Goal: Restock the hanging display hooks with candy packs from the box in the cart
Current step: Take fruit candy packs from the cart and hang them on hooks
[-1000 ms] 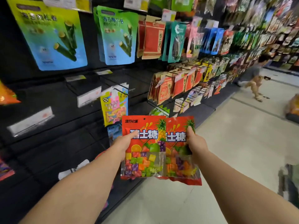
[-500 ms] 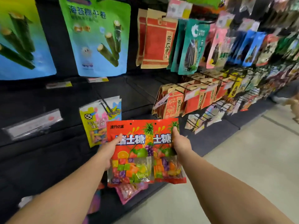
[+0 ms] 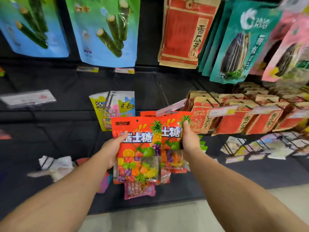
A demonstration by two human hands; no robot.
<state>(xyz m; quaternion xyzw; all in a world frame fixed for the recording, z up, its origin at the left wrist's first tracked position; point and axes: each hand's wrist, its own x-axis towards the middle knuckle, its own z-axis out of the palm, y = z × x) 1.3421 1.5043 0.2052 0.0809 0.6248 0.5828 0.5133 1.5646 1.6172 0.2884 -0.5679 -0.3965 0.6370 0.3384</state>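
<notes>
Two red candy packs with fruit pictures and clear windows overlap in front of the black display wall. My left hand (image 3: pixel 112 150) grips the front candy pack (image 3: pixel 136 148) by its left edge, thumb on its face. The rear candy pack (image 3: pixel 170 141) is held at its right edge by my right hand (image 3: pixel 189 139). Its top sits just below a hook's price tag (image 3: pixel 170 107). A yellow-green gummy pack (image 3: pixel 113 108) hangs on the hook to the upper left. The box and cart are out of view.
Large seaweed-roll bags (image 3: pixel 103 30) and red seed bags (image 3: pixel 182 30) hang above. Rows of red-brown seed packs (image 3: pixel 234 118) fill hooks to the right. A pink candy pack (image 3: pixel 139 190) hangs below the held packs. Bare black hooks (image 3: pixel 160 87) stick out at centre. Grey floor (image 3: pixel 150 218) lies below.
I have stepped closer to the wall. Both hands have raised the two packs toward the hook with the price tag, and the packs overlap more.
</notes>
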